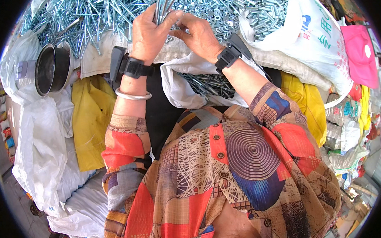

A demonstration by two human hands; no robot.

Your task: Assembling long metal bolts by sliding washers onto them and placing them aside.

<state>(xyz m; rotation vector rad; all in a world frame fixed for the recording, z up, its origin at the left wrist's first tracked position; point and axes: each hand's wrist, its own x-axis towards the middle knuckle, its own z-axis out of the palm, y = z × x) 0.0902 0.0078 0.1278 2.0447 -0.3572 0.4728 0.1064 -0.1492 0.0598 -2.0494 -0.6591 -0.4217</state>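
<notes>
A bundle of long, thin silvery bolts (163, 6) stands upright in my left hand (148, 34), the fingers and thumb closed round its lower part. My right hand (200, 36) is beside it, its fingers bent and the thumb reaching toward the left thumb. Whether the right fingertips pinch anything is too small to tell. Beyond the left hand spreads a heap of long bolts (82, 12). Small washers and nuts (216, 20) are piled beyond the right hand. Shorter metal pieces (267, 14) lie farther right.
A white bag (177, 86) holding dark metal rods (209, 83) is open below my wrists. At left a black round pan (52, 70) stands tilted among white plastic sacks (43, 142). A printed white sack (308, 39) and a pink cloth (359, 54) are at right.
</notes>
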